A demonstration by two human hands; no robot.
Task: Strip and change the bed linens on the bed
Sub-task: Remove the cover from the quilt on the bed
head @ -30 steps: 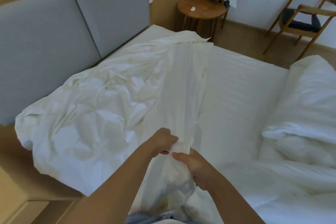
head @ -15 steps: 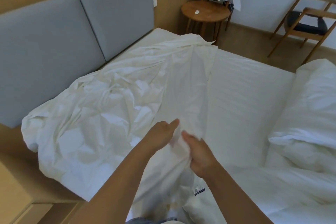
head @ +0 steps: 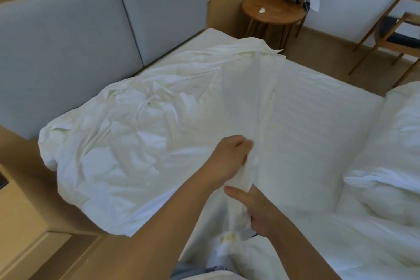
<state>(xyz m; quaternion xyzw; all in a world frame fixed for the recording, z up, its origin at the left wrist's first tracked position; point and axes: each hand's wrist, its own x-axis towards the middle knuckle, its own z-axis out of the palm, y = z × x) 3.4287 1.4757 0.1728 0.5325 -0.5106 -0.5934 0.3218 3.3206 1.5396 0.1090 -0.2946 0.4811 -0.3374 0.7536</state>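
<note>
- The left hand (head: 229, 159) is closed round a gathered ridge of the white sheet (head: 136, 143). The right hand (head: 259, 213), just below it, grips the same ridge with its thumb sticking out.
- The rest of the sheet lies crumpled to the left of both hands; the striped mattress (head: 318, 132) shows bare to their right.
- The sheet looks light, limp and unbreakable, but bulky. It will likely sag, drag and catch on the mattress corners.
- A pinch may slip on smooth cloth, so a full fistful of the bunched fold seems the safest hold.
</note>
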